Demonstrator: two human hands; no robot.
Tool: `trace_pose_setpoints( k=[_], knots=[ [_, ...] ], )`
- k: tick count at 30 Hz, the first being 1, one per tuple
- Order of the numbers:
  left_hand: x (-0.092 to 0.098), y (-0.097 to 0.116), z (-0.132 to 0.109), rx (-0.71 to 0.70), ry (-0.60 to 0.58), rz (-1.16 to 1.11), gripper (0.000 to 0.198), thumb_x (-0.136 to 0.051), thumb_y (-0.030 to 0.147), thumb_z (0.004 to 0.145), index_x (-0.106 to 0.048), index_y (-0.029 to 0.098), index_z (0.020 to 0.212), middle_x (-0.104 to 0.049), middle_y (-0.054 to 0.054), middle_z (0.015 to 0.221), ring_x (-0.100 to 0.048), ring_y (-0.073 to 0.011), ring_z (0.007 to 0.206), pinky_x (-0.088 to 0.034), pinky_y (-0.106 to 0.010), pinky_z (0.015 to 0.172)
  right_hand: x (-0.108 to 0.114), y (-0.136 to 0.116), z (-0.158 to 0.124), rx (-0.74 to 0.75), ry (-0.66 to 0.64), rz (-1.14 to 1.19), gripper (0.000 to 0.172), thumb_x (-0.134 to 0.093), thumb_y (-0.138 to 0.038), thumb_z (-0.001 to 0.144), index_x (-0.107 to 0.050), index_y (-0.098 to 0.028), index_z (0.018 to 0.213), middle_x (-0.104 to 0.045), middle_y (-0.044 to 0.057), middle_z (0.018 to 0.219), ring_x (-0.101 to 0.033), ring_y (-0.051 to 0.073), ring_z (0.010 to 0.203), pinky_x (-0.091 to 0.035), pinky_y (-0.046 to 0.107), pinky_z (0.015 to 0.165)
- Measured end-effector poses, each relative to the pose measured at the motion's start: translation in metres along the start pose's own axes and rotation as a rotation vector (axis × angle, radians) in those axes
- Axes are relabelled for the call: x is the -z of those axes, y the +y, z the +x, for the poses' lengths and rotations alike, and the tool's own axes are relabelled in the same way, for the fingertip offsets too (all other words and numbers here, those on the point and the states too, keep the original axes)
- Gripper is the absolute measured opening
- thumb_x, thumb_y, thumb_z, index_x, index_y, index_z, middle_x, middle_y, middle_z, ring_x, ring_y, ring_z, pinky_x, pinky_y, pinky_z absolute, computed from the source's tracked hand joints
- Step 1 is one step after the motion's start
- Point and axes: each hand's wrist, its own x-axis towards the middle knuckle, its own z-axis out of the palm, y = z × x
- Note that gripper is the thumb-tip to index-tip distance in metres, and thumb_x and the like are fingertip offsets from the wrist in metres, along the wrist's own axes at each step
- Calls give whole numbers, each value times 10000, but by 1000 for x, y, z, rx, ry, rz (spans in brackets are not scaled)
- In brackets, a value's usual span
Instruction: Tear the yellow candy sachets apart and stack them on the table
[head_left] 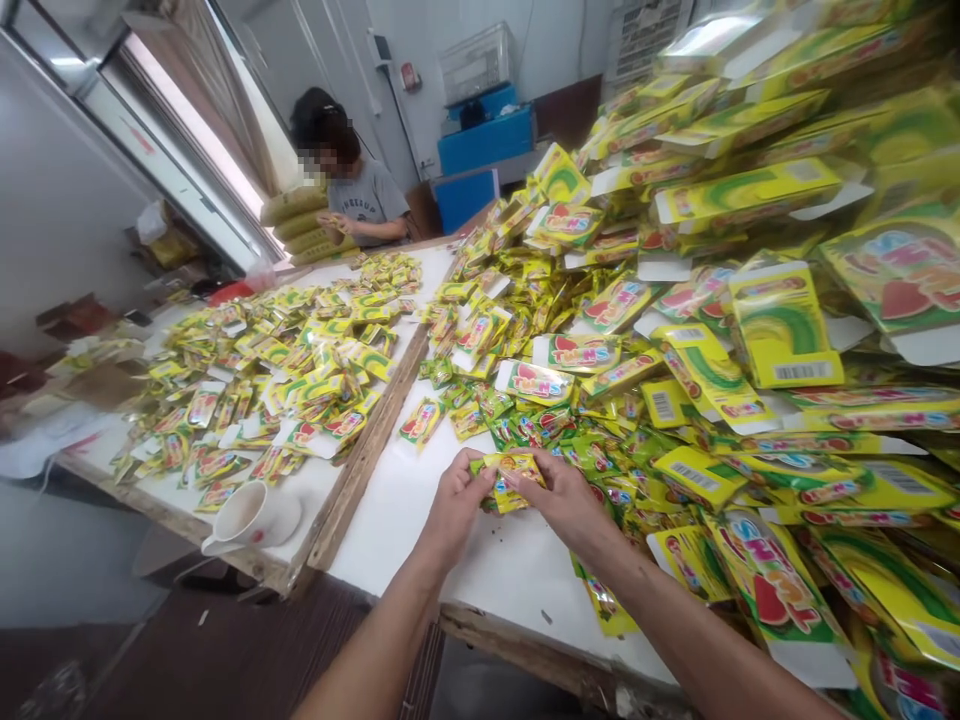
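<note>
My left hand [459,492] and my right hand [559,487] meet over the white tabletop, both closed on one small yellow-and-green candy box [511,480]. Each thumb lies on the printed face, while the fingers behind it are mostly hidden. Whether the box holds anything cannot be seen. Just beyond and to the right of my hands is a heap of small green wrapped candy packets [536,425]. A single packet [421,422] lies a little apart, left of that heap. Flattened yellow cartons [694,475] are piled beside my right forearm.
A tall pile of cartons [780,180] rises on the right. Across a wooden edge strip [379,440], a second table carries many filled packs [300,370] and a white mug [255,515] near its front edge. Another person [367,190] sits at the far end, beside stacked sacks [300,225].
</note>
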Motion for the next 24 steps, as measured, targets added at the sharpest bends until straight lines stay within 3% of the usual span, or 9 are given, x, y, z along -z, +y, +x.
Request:
trace_pose_setpoints(
  k=[3, 6, 9, 11, 13, 17, 20, 22, 24],
  knots=[
    [7, 9, 7, 30, -73, 119, 362, -619, 490, 726, -442, 201, 851, -548, 52, 604, -491, -85, 467, -406, -205, 465, 2, -4, -1, -57, -61, -25, 372, -598, -444, 692, -617, -167, 939, -662, 35, 762, -604, 193, 694, -504, 302, 624],
    [29, 32, 30, -23, 5, 444, 393, -582, 527, 737, -471, 196, 917, -607, 6, 627, -574, -143, 544, -447, -267, 562, 4, -4, 0, -20, 77, -196, 397, -559, -442, 700, -626, -161, 974, -623, 21, 678, -551, 173, 594, -457, 281, 534],
    [60, 52, 66, -210, 305, 945, 481, -618, 487, 718, -506, 175, 1066, -634, -136, 1049, -595, -256, 966, -438, -347, 799, 5, -2, 0, 24, 143, -398, 414, -501, -444, 733, -627, -163, 1010, -525, -20, 521, -466, 154, 476, -369, 267, 469],
    [77, 55, 86, -173, 318, 1243, 613, -665, 440, 682, -475, 157, 1191, -482, -185, 1308, -444, -308, 1204, -374, -369, 919, 5, -3, -1, 61, 130, -483, 398, -480, -426, 746, -634, -172, 1011, -509, -25, 494, -449, 154, 453, -349, 267, 465],
    [87, 51, 96, -69, 264, 1441, 680, -659, 412, 686, -431, 145, 1269, -416, -195, 1373, -387, -321, 1256, -345, -370, 951, 5, -4, -2, 112, 136, -534, 364, -467, -400, 750, -649, -184, 980, -559, -7, 544, -464, 155, 462, -357, 270, 480],
    [85, 39, 83, 60, 328, 1600, 653, -499, 465, 791, -391, 87, 1312, -591, -231, 1161, -546, -332, 1095, -401, -374, 856, 6, -6, -2, 139, 190, -580, 352, -452, -401, 761, -658, -188, 951, -586, 11, 564, -473, 164, 462, -356, 273, 486],
    [81, 43, 58, 193, 390, 1618, 706, -362, 589, 812, -470, 35, 1236, -642, -259, 1031, -598, -359, 1001, -427, -385, 788, 7, -4, -1, 122, 217, -634, 363, -443, -416, 775, -650, -179, 956, -589, 23, 559, -510, 189, 520, -367, 281, 526],
    [83, 50, 42, 287, 380, 1641, 725, -294, 623, 816, -550, 30, 1144, -647, -271, 1004, -601, -375, 986, -432, -406, 777, 8, -3, -1, 105, 222, -665, 372, -446, -423, 778, -640, -172, 971, -609, 42, 598, -542, 210, 590, -377, 288, 561],
    [88, 57, 30, 285, 274, 1677, 642, -358, 579, 819, -557, 70, 1156, -652, -242, 1026, -595, -365, 1000, -433, -420, 795, 8, -4, -1, 77, 220, -680, 381, -451, -432, 779, -630, -166, 984, -623, 55, 638, -555, 221, 633, -379, 292, 578]
  ],
)
